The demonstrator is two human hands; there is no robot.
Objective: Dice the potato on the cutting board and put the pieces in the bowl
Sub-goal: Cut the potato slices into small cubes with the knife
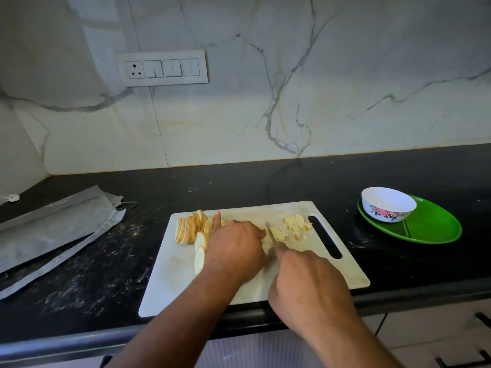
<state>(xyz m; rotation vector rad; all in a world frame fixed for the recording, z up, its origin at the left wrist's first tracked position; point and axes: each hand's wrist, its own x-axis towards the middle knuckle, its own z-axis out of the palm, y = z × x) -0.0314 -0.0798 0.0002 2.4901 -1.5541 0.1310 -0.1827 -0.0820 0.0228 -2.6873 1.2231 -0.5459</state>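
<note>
Black speckled stone surface under a veined marble wall, dicing under way.

Nearest, the right hand (305, 282) has its grip clenched round the handle of a small steel knife (271, 233), blade down into pale potato beside the left hand (235, 247), whose curled fingers press the piece being cut; one finger points away. Both work on the white plastic cutting board (186, 272), matte and scuffed, with a slot handle. Left of the hands lie fanned potato slices (190, 229), skin-edged; right of the blade sits a small heap of diced potato pieces (296, 225). This looks like mid-dicing: next, more crosswise cuts, fingertips tucked back. Farther right, well apart, the white floral ceramic bowl (388, 204) stands on a glossy green oval plate (430, 227), apparently empty.
</note>
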